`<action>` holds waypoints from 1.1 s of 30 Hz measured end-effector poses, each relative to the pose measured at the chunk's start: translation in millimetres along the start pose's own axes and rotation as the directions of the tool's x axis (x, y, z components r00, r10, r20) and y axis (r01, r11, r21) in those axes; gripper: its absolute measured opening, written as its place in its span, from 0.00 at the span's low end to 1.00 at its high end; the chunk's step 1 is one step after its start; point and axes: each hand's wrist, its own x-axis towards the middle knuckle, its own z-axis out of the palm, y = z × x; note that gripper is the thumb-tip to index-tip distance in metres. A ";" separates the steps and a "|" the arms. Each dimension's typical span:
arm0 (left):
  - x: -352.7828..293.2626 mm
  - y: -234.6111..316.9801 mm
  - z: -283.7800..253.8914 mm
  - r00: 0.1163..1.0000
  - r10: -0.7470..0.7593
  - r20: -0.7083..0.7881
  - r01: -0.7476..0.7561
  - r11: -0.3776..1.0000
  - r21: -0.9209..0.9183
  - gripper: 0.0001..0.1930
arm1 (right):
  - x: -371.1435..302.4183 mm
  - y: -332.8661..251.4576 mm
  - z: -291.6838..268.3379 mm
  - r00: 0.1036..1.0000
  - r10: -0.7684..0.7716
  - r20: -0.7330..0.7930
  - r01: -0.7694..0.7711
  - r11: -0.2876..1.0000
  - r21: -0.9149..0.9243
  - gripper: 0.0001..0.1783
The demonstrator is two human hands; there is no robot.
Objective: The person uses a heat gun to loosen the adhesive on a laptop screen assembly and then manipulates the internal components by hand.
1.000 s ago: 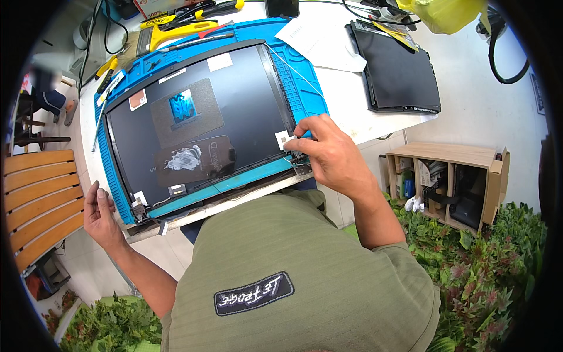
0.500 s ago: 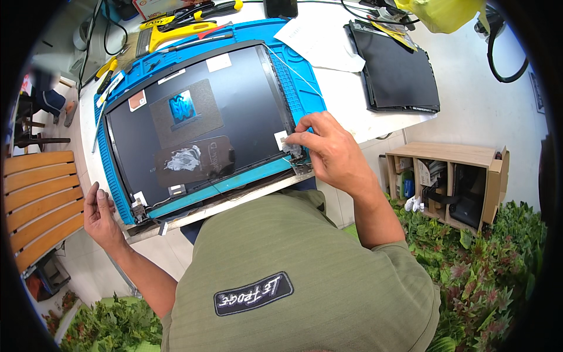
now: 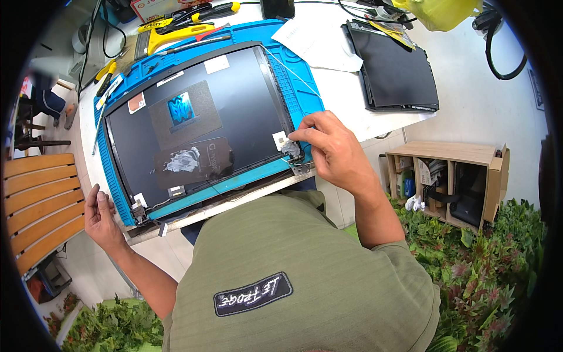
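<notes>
A dark laptop lid shell (image 3: 246, 88) lies inner side up on a blue work mat (image 3: 308, 88). My right hand (image 3: 337, 149) is at its near right corner, index fingertip touching or just above a lump of grey paste (image 3: 290, 148) around the hinge (image 3: 296, 157). The thumb is apart from the index finger, with nothing visible between them. A dark card (image 3: 217, 154) smeared with pale grey paste (image 3: 182, 160) rests on the shell. My left hand (image 3: 104, 220) is raised off the table's near left corner, fingers loosely bent and holding nothing visible. Near it is the other hinge (image 3: 139, 214).
Yellow-handled tools and a brush (image 3: 170, 38) lie along the mat's far edge. White paper (image 3: 316, 44) and stacked black panels (image 3: 399, 73) are at the far right. A wooden bench (image 3: 44, 188) stands left, a wooden shelf unit (image 3: 446, 152) right, with leafy plants (image 3: 457, 270) below.
My right index finger has lifted and drawn slightly back, and more of the grey paste at the right hinge shows. My left hand has barely moved.
</notes>
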 end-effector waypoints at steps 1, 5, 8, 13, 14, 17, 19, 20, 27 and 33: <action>0.0 0.0 -0.2 1.000 0.002 0.001 -0.002 1.000 -0.001 0.18 | -0.4 0.7 -0.3 1.000 0.003 0.006 -0.003 1.000 -0.001 0.19; 0.0 -0.9 -1.1 1.000 0.000 0.002 0.000 1.000 0.004 0.18 | -1.7 4.3 -1.3 0.998 -0.004 0.065 0.006 1.000 -0.021 0.19; 0.4 -2.6 -2.0 1.000 0.000 0.008 0.000 1.000 -0.007 0.18 | -0.5 3.4 -1.7 1.000 -0.010 0.004 0.010 1.000 -0.008 0.25; -0.4 0.1 -0.4 1.000 0.003 0.004 -0.003 1.000 0.006 0.17 | -3.8 4.9 -2.7 0.999 -0.011 0.042 0.012 1.000 -0.016 0.24; -0.5 0.0 -0.4 1.000 0.000 0.002 0.000 1.000 0.004 0.17 | -4.3 5.4 -2.4 0.999 -0.013 0.042 0.014 1.000 -0.020 0.25; -0.9 -0.6 -0.6 1.000 -0.004 -0.003 0.004 1.000 -0.002 0.17 | -5.5 4.9 -6.3 0.999 -0.039 0.013 0.039 0.999 0.000 0.26; -0.5 -0.8 -0.7 1.000 -0.002 -0.001 0.002 1.000 -0.008 0.17 | -7.6 6.4 -7.0 0.998 -0.061 0.027 0.061 0.998 -0.016 0.26; -0.2 -0.8 -0.7 1.000 -0.002 0.000 0.002 1.000 -0.005 0.17 | -8.5 6.9 -7.1 0.997 -0.071 0.033 0.072 0.997 -0.024 0.27; -0.4 -0.3 -1.2 1.000 -0.003 0.001 0.002 1.000 0.006 0.18 | -10.7 8.3 -7.6 0.994 -0.110 0.012 0.110 0.993 -0.044 0.26; -0.2 -0.8 -0.3 1.000 -0.001 0.000 0.001 1.000 0.001 0.17 | -11.3 8.2 -9.9 0.992 -0.123 0.005 0.123 0.991 -0.058 0.26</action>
